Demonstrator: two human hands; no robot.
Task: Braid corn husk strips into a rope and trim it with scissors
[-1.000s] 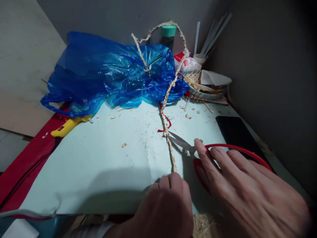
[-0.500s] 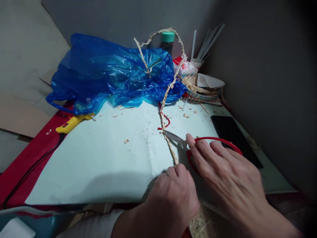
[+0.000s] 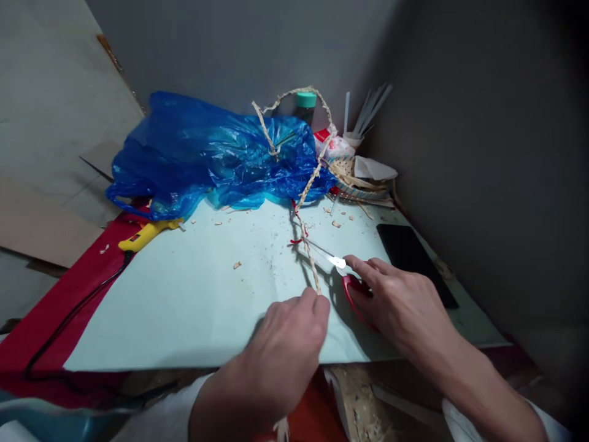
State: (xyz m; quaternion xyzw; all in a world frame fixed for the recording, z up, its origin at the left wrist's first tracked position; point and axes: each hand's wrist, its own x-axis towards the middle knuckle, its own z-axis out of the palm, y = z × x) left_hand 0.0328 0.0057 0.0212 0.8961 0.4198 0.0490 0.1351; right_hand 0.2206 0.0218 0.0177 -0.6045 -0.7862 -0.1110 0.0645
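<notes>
My left hand [image 3: 288, 350] is closed round the near end of a braided straw cord [image 3: 307, 190], pulling it straight across the pale board. The cord runs back over the blue bag and loops up behind it. A short red string [image 3: 296, 241] lies at the cord, partly behind it. In my right hand [image 3: 400, 294] is a pair of scissors [image 3: 352, 288] with red handles, fingers wrapped about them. The blades look nearly closed, their tips touching or right beside the cord near the red string.
A blue plastic bag [image 3: 216, 159] lies at the back. Left of it rests a yellow glue gun [image 3: 150, 234] with a black cable. A black flat slab [image 3: 414, 261] lies right. A woven basket [image 3: 363, 190], a green-capped bottle [image 3: 306, 101] and a cup of white sticks [image 3: 353, 138] stand behind.
The scissors have turned and their handles have drawn together, with my right hand closing on them. My left hand has shifted slightly left and lifted the cord. The camera view has tilted up.
</notes>
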